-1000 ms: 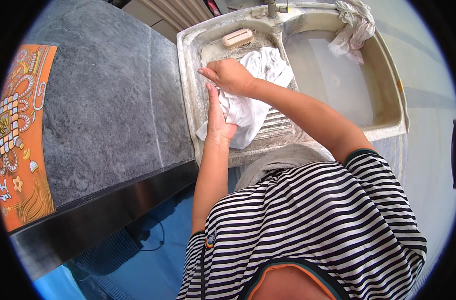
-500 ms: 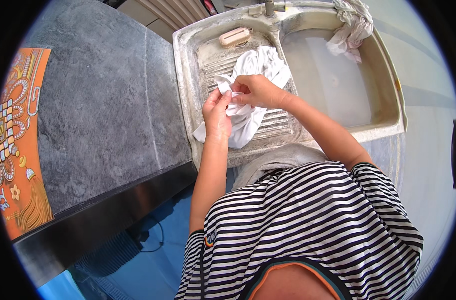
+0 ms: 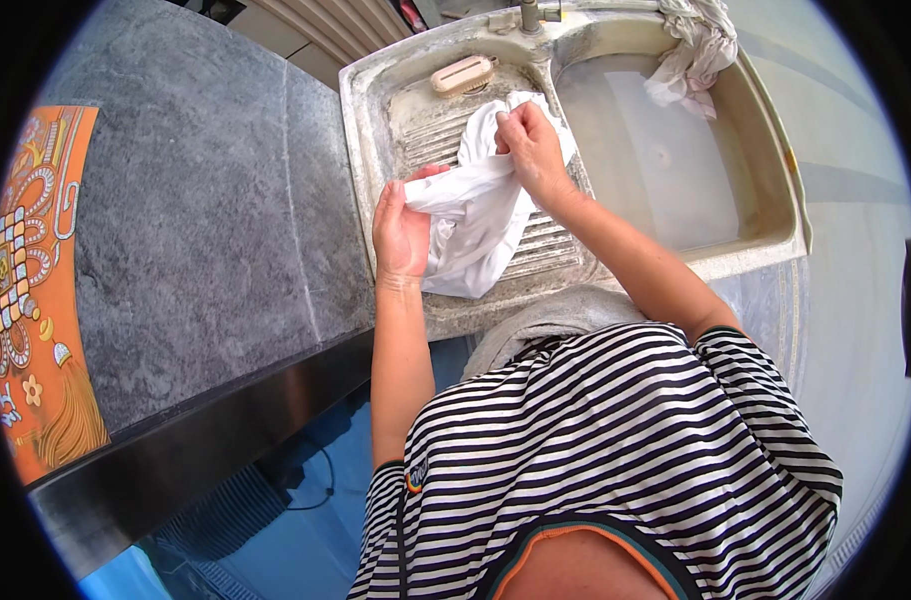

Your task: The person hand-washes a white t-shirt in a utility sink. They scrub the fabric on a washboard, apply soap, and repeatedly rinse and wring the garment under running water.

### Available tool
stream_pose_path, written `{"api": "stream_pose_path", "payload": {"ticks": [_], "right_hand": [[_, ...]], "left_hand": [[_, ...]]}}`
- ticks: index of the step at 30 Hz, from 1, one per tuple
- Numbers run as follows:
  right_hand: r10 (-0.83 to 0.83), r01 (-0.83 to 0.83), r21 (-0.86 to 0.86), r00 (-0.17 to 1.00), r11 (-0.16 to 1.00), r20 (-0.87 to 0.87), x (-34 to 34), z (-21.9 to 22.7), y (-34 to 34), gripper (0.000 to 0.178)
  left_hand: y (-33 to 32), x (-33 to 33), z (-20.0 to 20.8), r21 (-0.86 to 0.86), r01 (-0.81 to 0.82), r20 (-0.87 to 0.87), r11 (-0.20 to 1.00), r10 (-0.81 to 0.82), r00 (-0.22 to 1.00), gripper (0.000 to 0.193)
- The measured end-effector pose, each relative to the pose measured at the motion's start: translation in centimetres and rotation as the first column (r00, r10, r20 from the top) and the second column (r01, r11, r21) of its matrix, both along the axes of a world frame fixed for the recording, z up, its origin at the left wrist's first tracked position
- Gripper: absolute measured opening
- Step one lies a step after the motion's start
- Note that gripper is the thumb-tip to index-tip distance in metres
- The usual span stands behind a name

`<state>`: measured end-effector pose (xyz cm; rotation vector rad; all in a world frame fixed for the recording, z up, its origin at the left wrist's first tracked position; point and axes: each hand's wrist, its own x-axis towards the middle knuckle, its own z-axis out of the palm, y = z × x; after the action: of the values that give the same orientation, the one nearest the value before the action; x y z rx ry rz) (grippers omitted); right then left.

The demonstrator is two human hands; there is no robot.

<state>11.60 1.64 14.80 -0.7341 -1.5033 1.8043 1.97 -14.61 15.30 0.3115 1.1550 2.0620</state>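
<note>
A white cloth (image 3: 470, 215), likely a garment, is stretched between my hands over the ribbed washboard (image 3: 540, 250) in the left part of the stone sink (image 3: 360, 180). My left hand (image 3: 403, 235) grips one edge of it, thumb up and fingers behind the fabric. Higher and to the right, my right hand (image 3: 533, 150) pinches another part, its fingers curled. The cloth's lower folds hang down onto the ribs. Beyond the cloth, a pale pink scrubbing brush (image 3: 462, 76) lies on the sink's flat back area.
Cloudy water stands in the right basin (image 3: 665, 170). A wet, light-coloured cloth (image 3: 700, 50) drapes over its far right corner. The tap (image 3: 530, 15) is at the back. To the left runs a grey countertop (image 3: 195, 190) bearing an orange patterned sheet (image 3: 45, 330).
My hands were close together at the cloth. Now they are apart, the left one moved left, the right one up and right, with the cloth spread between them.
</note>
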Motion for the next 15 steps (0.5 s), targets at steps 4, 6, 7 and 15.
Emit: {"api": "stream_pose_path", "payload": {"ticks": [4,6,7,15], "right_hand": [[0.381,-0.298,0.889,0.911,0.349,0.156,0.5,2.5,-10.4,0.039],[0.345,-0.397,0.887,0.888,0.237,0.305,-0.3,0.7,-10.0,0.043],[0.222,-0.327,0.93,0.932,0.168,0.287,-1.5,1.2,-7.7,0.043],[0.109,-0.282,0.839,0.959,0.465,0.262,-3.5,3.1,-9.2,0.04]], "left_hand": [[-1.0,-3.7,-9.9,0.573,0.156,0.467,0.804,-0.477,0.745,0.035],[1.9,0.4,-5.7,0.379,0.117,0.425,0.918,-0.285,0.859,0.028],[1.8,2.7,-2.1,-0.046,-0.158,0.35,0.986,0.164,0.922,0.024],[0.0,-2.1,-7.5,0.098,0.012,0.208,0.995,-0.032,0.978,0.039]]}}
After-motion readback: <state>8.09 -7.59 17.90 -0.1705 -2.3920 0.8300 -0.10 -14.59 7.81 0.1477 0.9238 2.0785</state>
